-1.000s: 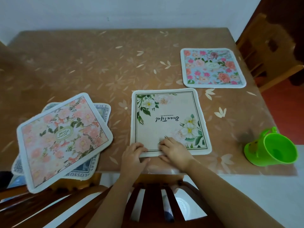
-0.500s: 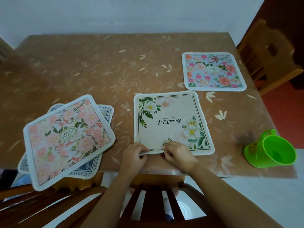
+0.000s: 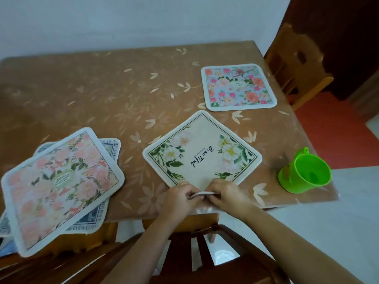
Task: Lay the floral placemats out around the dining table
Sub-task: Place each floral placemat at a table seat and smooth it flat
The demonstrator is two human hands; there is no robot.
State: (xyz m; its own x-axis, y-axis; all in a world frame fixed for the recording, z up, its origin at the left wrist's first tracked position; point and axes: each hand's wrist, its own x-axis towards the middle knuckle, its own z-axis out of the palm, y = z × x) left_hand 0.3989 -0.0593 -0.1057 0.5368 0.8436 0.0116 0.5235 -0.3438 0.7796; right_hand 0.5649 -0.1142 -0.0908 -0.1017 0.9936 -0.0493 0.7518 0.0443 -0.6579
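Your left hand [image 3: 180, 198] and right hand [image 3: 225, 194] pinch the white placemat [image 3: 202, 158]; beyond it the blue placemat [image 3: 238, 86] is laid, beside it a stack [image 3: 61, 181] waits.

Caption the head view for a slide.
Left hand and right hand pinch the near corner of a cream placemat lying cornerwise on the table.
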